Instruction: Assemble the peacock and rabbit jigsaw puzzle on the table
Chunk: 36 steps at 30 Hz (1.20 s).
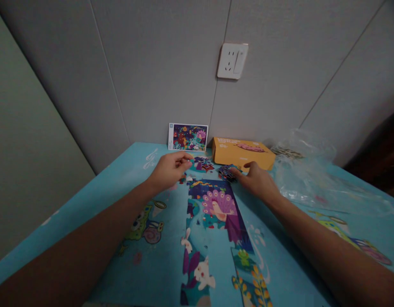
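Note:
A partly joined puzzle with a pink peacock lies on the blue tabletop, with bare blue table showing between its left and right strips. Beyond it, my left hand has thumb and fingers pinched together at a small teal piece beside a group of loose pieces. On the right, my right hand touches a dark pile of puzzle pieces with its fingertips, the index finger raised apart from the thumb.
A picture card leans against the wall at the back. Beside it stands a yellow box. Crumpled clear plastic bags spread over the right side. A socket is on the wall.

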Motion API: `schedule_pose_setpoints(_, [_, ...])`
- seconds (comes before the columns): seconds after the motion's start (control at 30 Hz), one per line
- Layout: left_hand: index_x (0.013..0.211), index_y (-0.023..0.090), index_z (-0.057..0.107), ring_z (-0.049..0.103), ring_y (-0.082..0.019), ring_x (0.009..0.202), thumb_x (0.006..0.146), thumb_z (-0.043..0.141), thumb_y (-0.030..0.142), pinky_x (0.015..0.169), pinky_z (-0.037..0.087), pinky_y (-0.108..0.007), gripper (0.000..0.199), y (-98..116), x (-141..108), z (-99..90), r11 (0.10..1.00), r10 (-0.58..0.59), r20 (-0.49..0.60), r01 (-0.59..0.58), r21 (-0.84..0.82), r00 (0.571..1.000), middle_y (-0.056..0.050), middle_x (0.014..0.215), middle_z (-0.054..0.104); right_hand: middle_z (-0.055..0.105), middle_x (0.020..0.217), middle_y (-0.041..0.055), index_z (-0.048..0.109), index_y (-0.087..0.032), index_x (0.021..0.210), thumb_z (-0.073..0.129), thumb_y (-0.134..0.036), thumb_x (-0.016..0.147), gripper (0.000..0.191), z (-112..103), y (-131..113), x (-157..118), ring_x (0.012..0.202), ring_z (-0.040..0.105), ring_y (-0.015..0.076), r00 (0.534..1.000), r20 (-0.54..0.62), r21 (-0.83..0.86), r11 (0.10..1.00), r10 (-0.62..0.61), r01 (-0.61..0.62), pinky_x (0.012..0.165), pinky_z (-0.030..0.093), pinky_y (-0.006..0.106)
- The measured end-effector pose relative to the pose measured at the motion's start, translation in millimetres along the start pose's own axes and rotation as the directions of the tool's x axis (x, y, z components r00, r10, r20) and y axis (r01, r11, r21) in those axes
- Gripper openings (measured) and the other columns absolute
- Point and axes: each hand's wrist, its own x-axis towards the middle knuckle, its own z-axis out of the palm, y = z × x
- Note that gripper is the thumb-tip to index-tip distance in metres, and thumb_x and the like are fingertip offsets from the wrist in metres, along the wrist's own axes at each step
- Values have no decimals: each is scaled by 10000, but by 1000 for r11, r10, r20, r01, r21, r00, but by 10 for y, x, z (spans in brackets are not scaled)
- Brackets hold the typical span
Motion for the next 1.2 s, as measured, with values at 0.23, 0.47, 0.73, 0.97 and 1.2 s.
schedule_pose_setpoints(0.23, [993,115,676,500,-73,555,788,634,258,506,394,-186,254,193,-175,227,972,23,210,28,-235,977,10,672,596,469,598,-29,551,-169,758,551,-577,825,413,-17,-253,-398,530,409,104,785,155,740,597,-600,310,507,313,242])
schedule_pose_setpoints(0.47, [1046,113,670,496,-71,551,802,608,243,518,380,-188,283,229,-193,173,965,66,283,12,-263,957,9,650,598,333,538,-71,414,-187,623,580,-536,824,435,20,-285,-516,482,281,63,747,243,843,515,-619,153,450,207,235])
schedule_pose_setpoints(0.73, [934,115,676,585,-93,616,752,652,229,569,432,-194,216,204,-168,166,958,5,311,85,-273,951,-27,706,679,351,498,-70,424,-186,596,600,-548,807,455,30,-235,-442,453,279,56,756,231,836,522,-612,167,444,191,240])
schedule_pose_setpoints(0.97, [942,119,668,614,-100,657,784,634,256,604,458,-199,212,164,-167,208,965,-5,280,79,-251,960,-35,748,698,400,474,-64,433,-186,611,603,-583,783,465,39,-246,-438,422,309,53,755,271,844,525,-597,112,418,203,230])
schedule_pose_setpoints(1.2, [870,137,668,633,-105,686,781,631,249,641,492,-203,148,144,-153,219,966,12,268,58,-253,963,-21,755,689,511,455,-71,531,-166,893,669,-516,747,404,67,-235,-412,356,367,62,790,298,838,543,-536,52,376,255,197])
